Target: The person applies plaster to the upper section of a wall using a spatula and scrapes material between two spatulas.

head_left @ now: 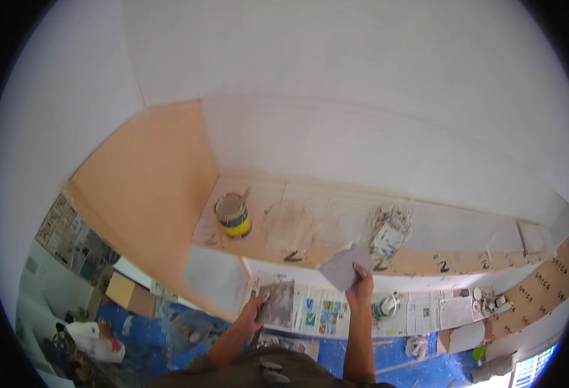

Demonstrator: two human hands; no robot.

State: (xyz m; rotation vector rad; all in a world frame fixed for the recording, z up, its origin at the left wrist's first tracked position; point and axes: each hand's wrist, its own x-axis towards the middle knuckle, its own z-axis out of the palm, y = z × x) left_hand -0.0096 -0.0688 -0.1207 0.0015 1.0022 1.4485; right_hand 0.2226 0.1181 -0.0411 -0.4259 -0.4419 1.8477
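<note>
My right hand (360, 289) grips a flat, square grey sheet (340, 267) by its lower right corner, in front of the shelf's front edge. Whether the sheet is stiff or limp I cannot tell. Lower and to the left, my left hand (252, 313) holds the left side of a flat brown-grey rectangular piece (278, 302) with a smeared surface. On the light wooden shelf (343, 220) stands an open yellow-and-dark can (236, 225), with a handle-like tool (246, 195) sticking up from it. Right of the grey sheet lies a whitish, paint-crusted flat piece (390, 238) on crumpled material.
An orange-brown wooden side panel (149, 187) rises at the left. Newspapers (326, 313) cover a lower surface, where a green-and-white tub (385, 306) stands. Blue sheeting (388, 362) lies on the floor. A white bag (97, 341) sits lower left, and a marked board (536, 294) slants at the right.
</note>
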